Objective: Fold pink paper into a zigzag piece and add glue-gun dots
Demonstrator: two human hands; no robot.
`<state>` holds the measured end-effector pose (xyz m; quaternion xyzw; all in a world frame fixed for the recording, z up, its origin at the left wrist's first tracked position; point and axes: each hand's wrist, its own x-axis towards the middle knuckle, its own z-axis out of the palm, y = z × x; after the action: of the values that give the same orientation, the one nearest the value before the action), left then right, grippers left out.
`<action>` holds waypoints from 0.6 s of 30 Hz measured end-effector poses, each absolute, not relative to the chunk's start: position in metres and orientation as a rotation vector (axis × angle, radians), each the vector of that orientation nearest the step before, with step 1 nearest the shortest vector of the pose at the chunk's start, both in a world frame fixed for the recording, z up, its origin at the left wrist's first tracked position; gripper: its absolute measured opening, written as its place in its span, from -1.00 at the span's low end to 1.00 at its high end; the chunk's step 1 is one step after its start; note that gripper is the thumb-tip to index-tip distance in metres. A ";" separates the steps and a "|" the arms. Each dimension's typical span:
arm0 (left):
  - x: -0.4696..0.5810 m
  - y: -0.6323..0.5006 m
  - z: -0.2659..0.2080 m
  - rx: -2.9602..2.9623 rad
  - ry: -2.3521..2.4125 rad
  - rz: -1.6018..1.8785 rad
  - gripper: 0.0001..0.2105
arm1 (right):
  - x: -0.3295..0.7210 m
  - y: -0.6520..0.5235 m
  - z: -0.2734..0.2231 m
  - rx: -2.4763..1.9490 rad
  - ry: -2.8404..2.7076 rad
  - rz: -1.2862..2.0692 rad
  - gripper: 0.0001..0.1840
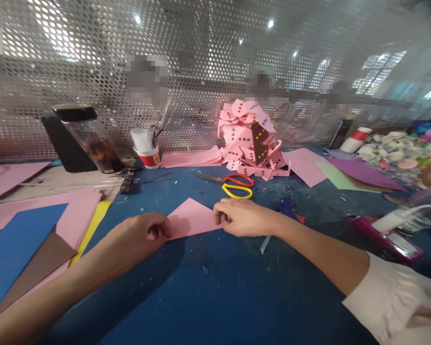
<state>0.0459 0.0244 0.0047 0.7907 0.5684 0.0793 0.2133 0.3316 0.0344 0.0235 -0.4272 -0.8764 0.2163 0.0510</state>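
Note:
A pink sheet of paper (192,218), its visible part triangular with the point facing away, lies between my hands on the blue table (208,297). My left hand (154,230) pinches its left corner, fingers curled. At the opposite corner, my right hand (237,217) is closed on the paper with bent fingers. Just beyond the right hand lie scissors (238,187) with one red and one yellow handle loop, blades pointing left. Partly behind my right forearm is a dark blue object (286,207) whose kind I cannot make out.
A pile of pink folded pieces (246,139) with dark marks stands at the back. Left are blue and brown sheets (25,244), a lidded jar (93,139) and a red-white cup (149,157). Right are coloured sheets (366,173) and a magenta device (388,237). Perforated metal (201,57) borders the back.

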 end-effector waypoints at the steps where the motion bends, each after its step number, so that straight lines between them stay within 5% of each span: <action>1: 0.045 0.025 0.006 2.199 1.568 0.206 -0.81 | 0.333 0.035 0.025 -1.295 -2.680 0.666 -0.78; 10: 0.039 0.034 0.016 2.255 1.456 0.044 -0.79 | 0.338 0.039 0.029 -1.311 -2.712 0.692 -0.77; 18: 0.057 0.015 0.015 2.418 1.377 0.248 -0.82 | 0.309 0.028 0.005 -1.049 -2.532 0.548 -0.85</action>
<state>0.0567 0.0153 0.0147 0.8524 0.4855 0.0875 0.1731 0.3085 0.0281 0.0045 -0.3698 -0.8924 0.1931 0.1722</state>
